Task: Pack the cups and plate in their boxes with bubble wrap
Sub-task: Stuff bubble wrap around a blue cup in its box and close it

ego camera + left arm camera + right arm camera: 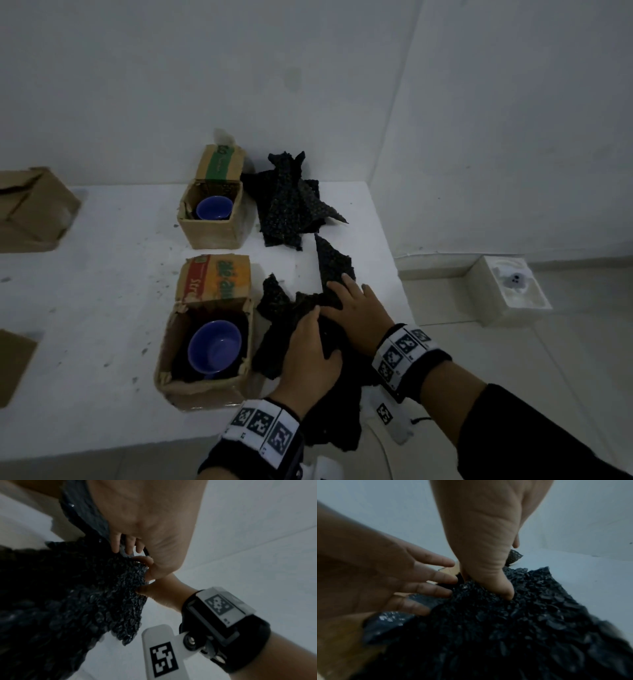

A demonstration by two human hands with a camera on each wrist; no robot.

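Observation:
Two small cardboard boxes stand open on the white table. The near box [205, 394] and the far box [212, 233] each hold a blue cup [214, 346] [214, 208]. Right of the near box lies a crumpled black bubble wrap sheet [329, 267], partly over the table's front edge. My left hand [308, 356] rests on it with its fingers [428, 582] straight. My right hand [352, 308] grips the wrap's edge [133, 582] between its thumb [496, 585] and fingers. No plate shows.
A second pile of black bubble wrap [287, 202] lies beside the far box. A larger brown carton [30, 212] sits at the table's far left, and more cardboard [13, 363] at the left edge. On the floor to the right stands a white foam box [507, 294].

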